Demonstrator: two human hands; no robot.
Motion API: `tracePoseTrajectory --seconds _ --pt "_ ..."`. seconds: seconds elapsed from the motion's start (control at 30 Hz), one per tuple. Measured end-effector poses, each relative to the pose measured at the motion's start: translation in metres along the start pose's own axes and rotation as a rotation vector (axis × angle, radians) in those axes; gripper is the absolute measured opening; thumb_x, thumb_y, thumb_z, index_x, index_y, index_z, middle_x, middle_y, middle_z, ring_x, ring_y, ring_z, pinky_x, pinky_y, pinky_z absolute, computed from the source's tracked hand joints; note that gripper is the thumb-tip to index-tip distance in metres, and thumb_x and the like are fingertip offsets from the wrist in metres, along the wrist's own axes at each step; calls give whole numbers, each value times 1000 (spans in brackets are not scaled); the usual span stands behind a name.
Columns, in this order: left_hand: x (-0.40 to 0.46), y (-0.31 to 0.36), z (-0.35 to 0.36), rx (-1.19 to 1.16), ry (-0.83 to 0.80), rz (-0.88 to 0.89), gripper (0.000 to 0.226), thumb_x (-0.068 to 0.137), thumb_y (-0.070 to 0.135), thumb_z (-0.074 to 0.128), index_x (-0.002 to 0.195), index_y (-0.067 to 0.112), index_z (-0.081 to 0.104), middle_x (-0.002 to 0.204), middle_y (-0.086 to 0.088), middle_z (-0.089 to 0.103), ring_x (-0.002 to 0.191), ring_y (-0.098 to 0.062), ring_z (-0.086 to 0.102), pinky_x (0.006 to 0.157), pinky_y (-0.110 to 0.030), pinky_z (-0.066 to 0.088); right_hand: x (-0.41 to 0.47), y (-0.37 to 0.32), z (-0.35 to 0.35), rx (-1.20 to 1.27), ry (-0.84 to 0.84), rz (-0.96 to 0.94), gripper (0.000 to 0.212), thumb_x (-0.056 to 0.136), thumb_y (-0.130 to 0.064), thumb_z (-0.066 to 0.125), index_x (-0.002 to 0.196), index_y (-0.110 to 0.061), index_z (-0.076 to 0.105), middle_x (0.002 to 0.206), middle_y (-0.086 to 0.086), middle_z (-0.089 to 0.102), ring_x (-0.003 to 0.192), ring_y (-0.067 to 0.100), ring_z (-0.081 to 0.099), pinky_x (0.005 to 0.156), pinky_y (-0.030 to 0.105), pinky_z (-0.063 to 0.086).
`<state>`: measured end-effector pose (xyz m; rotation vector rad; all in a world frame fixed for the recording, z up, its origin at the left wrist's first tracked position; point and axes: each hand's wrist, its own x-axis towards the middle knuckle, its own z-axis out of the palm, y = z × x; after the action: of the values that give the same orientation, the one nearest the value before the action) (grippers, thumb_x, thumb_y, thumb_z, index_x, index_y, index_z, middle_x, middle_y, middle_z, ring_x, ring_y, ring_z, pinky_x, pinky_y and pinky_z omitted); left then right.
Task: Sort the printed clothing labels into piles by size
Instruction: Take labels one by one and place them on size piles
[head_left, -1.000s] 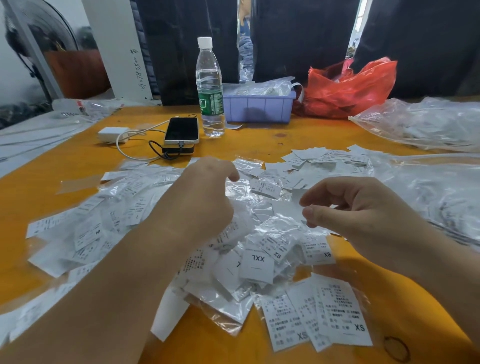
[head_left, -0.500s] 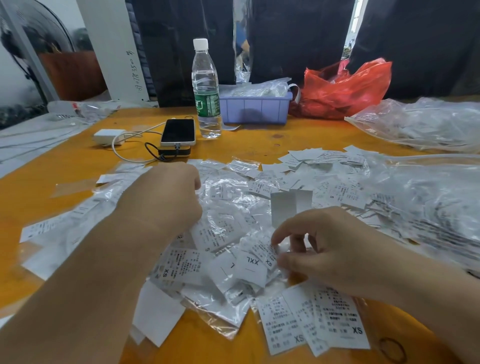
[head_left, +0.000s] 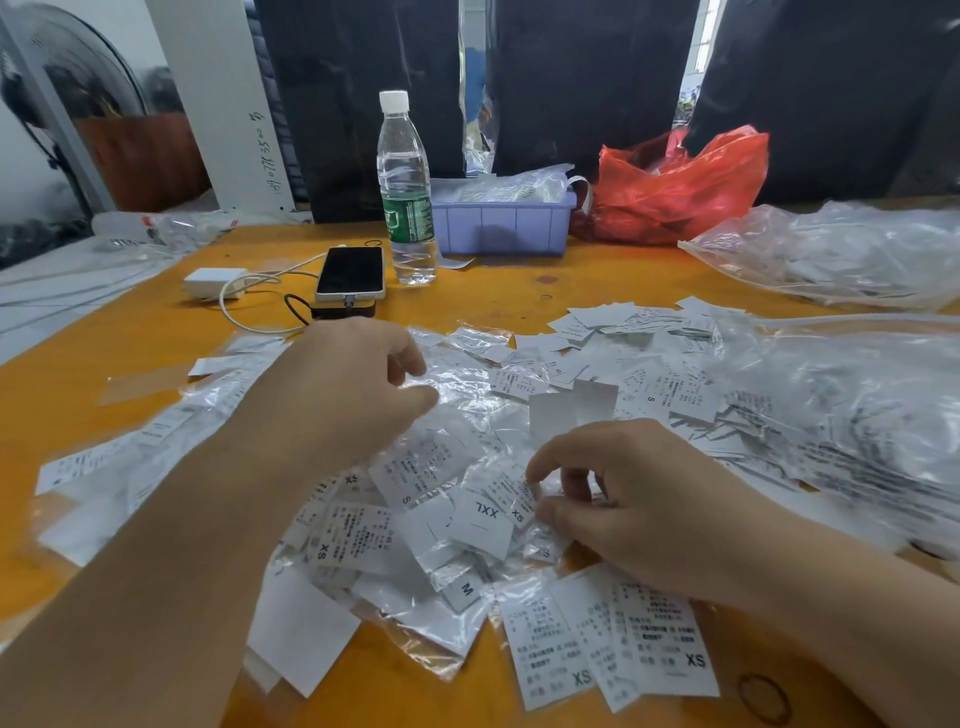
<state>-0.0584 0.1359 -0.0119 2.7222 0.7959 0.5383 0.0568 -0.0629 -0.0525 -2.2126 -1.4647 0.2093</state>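
Printed labels (head_left: 467, 457), many in clear sleeves, spread in a loose heap across the middle of the orange worktop (head_left: 519, 291). Right hand (head_left: 639, 499): grip closed in a thumb-and-finger pinch on a small XS label (head_left: 514, 493) at the heap's near side, beside an XXL label (head_left: 483, 525). Left hand (head_left: 343, 395): fingers curled over the crinkled sleeves; whether that grip has hold of anything, cannot tell. A small XS pile (head_left: 613, 644) lies nearest the person, right of centre.
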Motion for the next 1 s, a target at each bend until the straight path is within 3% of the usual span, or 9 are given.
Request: tracePoseTrajectory --seconds 0.07,0.17,0.27,0.37,0.67,0.83,1.0 --pt "-1 2 -5 17 -197 -55 25 77 56 70 90 36 63 81 15 56 70 -2 54 51 -21 34 1 1 0 4 1 -1 18 90 -44 61 107 -41 64 81 -14 63 77 -2 53 54 20 43" --pt "-2 3 -9 49 -328 -69 25 73 54 76 87 37 64 78 15 54 66 -3 54 47 -18 34 1 2 1 4 1 -6 17 90 -43 61 107 -41 64 82 -13 63 79 -2 53 56 21 44" --pt "0 3 -7 56 -293 -32 12 80 39 75 79 35 64 75 13 55 63 -3 52 46 -16 32 1 2 2 7 8 -6 16 90 -43 61 106 -41 64 81 -13 63 80 0 54 59 24 48" --pt "2 1 -1 35 -227 -4 13 85 30 71 75 33 64 72 14 57 63 -2 51 48 -16 32 1 1 2 0 7 -9 17 90 -43 59 107 -41 64 81 -14 63 80 -1 54 59 23 47" --pt "3 -2 3 -147 86 46 10 91 31 63 83 32 69 73 13 60 65 -3 52 52 -20 33 2 -1 2 -18 16 -19 19 92 -43 57 110 -41 62 82 -17 61 81 -2 53 62 22 48" --pt "6 -7 7 -128 15 -16 6 93 29 61 96 32 65 86 14 61 71 -2 54 54 -19 36 1 0 3 -7 24 -29 19 92 -43 56 110 -40 62 83 -15 62 87 -6 50 56 18 42" --pt "6 -8 7 -18 -228 -73 14 88 40 67 101 36 65 91 15 57 78 -1 53 56 -21 37 1 0 3 -6 24 -38 19 92 -43 56 109 -39 63 83 -16 62 86 -6 50 58 18 43"
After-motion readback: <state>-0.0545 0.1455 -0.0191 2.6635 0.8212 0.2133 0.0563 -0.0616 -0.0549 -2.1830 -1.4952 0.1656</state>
